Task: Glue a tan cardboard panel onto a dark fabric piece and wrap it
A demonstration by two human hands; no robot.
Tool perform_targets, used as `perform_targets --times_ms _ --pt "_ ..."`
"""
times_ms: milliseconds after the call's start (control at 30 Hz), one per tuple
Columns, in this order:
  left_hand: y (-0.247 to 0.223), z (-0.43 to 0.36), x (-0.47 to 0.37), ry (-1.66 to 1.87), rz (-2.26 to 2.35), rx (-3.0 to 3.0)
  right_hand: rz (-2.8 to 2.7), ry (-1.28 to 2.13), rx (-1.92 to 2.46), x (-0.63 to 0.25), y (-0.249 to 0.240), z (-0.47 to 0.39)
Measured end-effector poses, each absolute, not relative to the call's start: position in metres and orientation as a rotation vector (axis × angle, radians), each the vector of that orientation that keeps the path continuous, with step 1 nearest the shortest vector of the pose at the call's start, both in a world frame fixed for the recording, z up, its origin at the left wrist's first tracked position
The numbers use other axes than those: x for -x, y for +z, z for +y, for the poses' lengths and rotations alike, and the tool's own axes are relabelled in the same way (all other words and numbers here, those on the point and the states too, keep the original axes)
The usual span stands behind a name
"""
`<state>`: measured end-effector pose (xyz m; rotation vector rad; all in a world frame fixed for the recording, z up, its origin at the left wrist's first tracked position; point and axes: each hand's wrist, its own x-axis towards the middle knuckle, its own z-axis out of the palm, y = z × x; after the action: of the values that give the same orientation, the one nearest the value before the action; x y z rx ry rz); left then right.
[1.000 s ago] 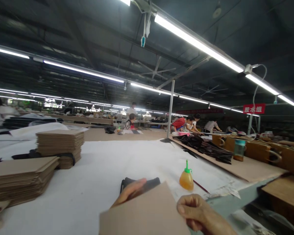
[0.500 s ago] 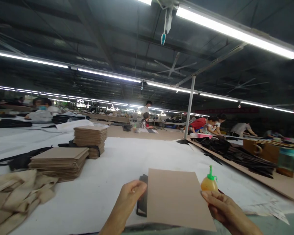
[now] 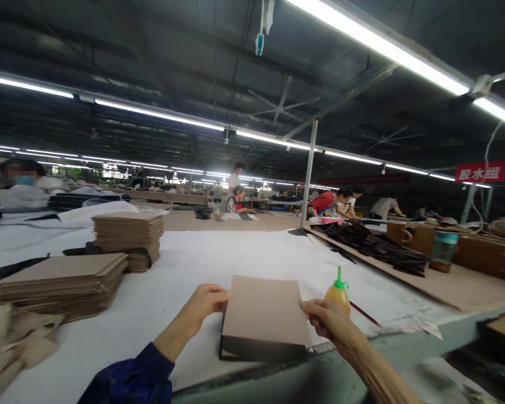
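Your view is brightest overhead, where long white tube lights (image 3: 379, 47) glare, the nearest burning out to plain white at upper right. Around them, the ceiling (image 3: 172, 50) sinks into dim grey-black. Your white desk (image 3: 189, 264) catches a soft, diffuse light, and the brown board (image 3: 265, 311) before you is evenly lit. Wide-angle distortion stretches your picture's edges; the cloth (image 3: 21, 342) at lower left looks smeared, and the far background turns soft.

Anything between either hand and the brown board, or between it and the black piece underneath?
Nothing visible. The left hand and right hand hold the brown board by its sides, over the black piece. The green-capped bottle stands behind the right hand, not between.
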<state>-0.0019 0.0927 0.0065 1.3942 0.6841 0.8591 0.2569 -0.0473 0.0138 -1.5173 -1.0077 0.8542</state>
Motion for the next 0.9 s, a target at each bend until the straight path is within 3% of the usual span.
perform_targets --times_ms 333,900 --pt "-0.015 0.102 -0.001 0.764 0.824 -1.379 -1.016 0.824 1.783 -0.267 -0.024 -0.026" --pt "-0.046 0.119 -0.001 0.830 1.002 -1.822 -1.200 0.617 2.033 -0.262 -0.030 -0.018"
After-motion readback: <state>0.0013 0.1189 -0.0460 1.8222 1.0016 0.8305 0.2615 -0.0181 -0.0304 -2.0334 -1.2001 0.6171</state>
